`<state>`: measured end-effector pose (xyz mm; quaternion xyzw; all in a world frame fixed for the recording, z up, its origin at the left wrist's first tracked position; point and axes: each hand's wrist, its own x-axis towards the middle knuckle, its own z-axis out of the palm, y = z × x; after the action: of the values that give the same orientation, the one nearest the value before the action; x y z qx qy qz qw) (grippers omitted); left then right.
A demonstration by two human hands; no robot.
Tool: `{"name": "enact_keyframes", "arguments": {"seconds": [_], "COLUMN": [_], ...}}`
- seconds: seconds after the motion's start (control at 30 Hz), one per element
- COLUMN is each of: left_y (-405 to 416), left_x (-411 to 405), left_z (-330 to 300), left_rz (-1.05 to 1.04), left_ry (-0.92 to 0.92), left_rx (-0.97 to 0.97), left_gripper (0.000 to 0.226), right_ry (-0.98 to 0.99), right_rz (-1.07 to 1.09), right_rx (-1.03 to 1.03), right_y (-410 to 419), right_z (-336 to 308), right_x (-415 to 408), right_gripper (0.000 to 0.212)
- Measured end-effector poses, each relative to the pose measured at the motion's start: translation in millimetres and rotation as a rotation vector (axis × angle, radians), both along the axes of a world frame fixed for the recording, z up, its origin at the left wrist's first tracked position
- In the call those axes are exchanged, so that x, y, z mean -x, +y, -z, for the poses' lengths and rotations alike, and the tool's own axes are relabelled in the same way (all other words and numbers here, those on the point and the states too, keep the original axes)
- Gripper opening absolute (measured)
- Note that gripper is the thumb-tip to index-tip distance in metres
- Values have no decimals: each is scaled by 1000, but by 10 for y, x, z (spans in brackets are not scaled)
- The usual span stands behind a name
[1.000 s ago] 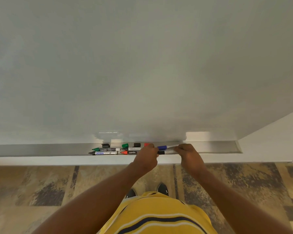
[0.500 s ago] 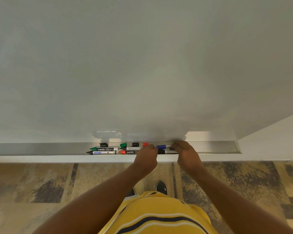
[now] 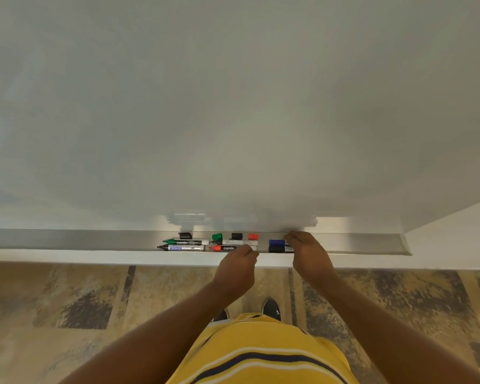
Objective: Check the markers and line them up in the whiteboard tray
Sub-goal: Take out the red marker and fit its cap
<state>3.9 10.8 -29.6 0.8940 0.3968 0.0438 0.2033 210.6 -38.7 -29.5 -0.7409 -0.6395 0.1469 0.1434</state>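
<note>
Head view
Whiteboard tray (image 3: 67,239): a long metal ledge under the whiteboard (image 3: 233,106), running left to right.
Left group: a green marker (image 3: 186,241) at the back and a black-tipped marker (image 3: 182,248) in front, parallel, uncapped tips pointing left.
Middle group: a white-barrelled marker (image 3: 240,242) at the back and a red marker (image 3: 227,248) in front, both lying along the tray.
Loose caps: a black cap (image 3: 185,235), a green cap (image 3: 217,236), a second black cap (image 3: 237,236) and a red cap (image 3: 253,236), standing along the back wall of the tray.
Right group: a blue-capped marker (image 3: 278,242) behind a black-capped marker (image 3: 277,249), caps pointing left.
Left hand (image 3: 237,268): curled, fingertips pinched at the right end of the red marker, by the tray's front lip.
Right hand (image 3: 308,256): fingers closed over the barrels of the blue-capped and black-capped markers, which lie in the tray.
Floor (image 3: 67,314): mottled tan and dark tiles below.
</note>
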Motion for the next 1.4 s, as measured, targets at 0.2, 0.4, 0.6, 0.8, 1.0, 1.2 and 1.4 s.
{"name": "enact_keyframes", "arguments": {"seconds": [0.2, 0.4, 0.6, 0.8, 1.0, 1.2, 1.4], "left_y": [50, 146, 219, 270, 356, 463, 612], "left_x": [322, 637, 842, 926, 926, 881, 664], "left_z": [-73, -90, -81, -81, -99, -116, -155], "left_rz": [-81, -233, -335, -352, -350, -341, -209], "left_ry": [-8, -24, -53, -79, -93, -138, -131], "left_rx": [0, 45, 77, 85, 84, 52, -1], "left_gripper": [18, 19, 24, 26, 26, 23, 28], "right_ry": [7, -43, -101, -139, -122, -96, -59], "right_rz": [-188, -265, -270, -228, -167, -168, -44], "right_rx": [-37, 12, 44, 63, 75, 47, -12], "right_y": [188, 314, 376, 431, 447, 391, 77], "right_z": [-41, 9, 26, 23, -16, -33, -148], "right_x": [479, 855, 997, 1086, 1138, 1051, 719], "right_gripper": [35, 38, 31, 28, 29, 31, 32]}}
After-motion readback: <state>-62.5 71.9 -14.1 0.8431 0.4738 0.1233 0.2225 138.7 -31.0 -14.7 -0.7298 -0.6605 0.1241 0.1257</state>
